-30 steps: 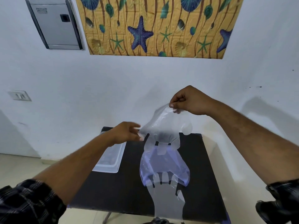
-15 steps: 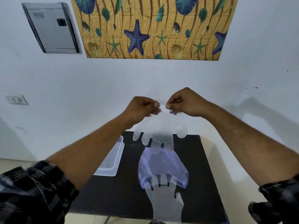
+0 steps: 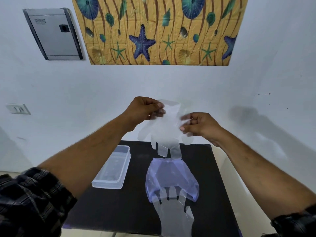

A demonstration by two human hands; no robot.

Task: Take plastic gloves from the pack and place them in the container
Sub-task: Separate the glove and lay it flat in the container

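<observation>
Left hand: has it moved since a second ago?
Yes. The left hand has risen from just above the table's far edge, near the container, and now pinches the held glove well above the table.

black table (image 3: 133, 207) | on it: clear container (image 3: 112, 168) left; bluish glove pack (image 3: 171, 178) centre; flat glove (image 3: 172, 216) near edge

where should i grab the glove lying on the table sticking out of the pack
Pinch the wide cuff end of the flat glove nearest you, coming from the table's near edge. Its finger tips are tucked inside the pack, while the cuff lies exposed and appears to overhang the edge.
</observation>
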